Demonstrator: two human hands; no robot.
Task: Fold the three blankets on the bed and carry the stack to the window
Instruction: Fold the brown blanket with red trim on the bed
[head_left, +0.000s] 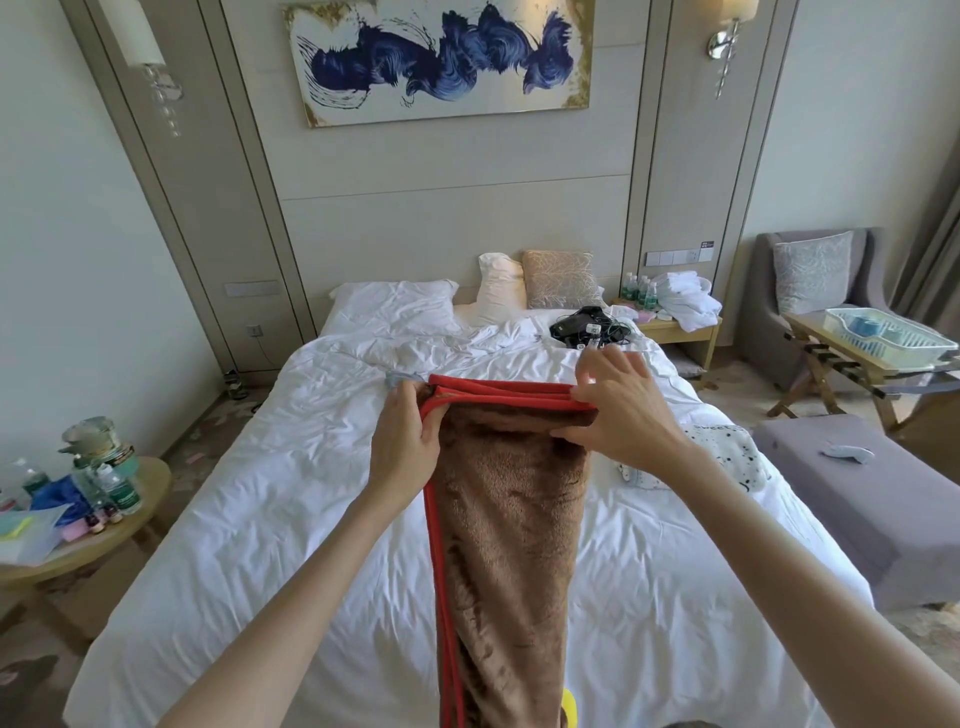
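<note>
The brown blanket runs lengthwise from its far red-trimmed edge back toward the person, over the bed. The left hand grips one far corner. The right hand pinches the other, its spare fingers spread.

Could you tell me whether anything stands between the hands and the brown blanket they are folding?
Nothing visible does: the left hand and right hand grip the brown blanket by its red-trimmed top edge, one at each corner. The window is out of view, so that path cannot be judged.
</note>
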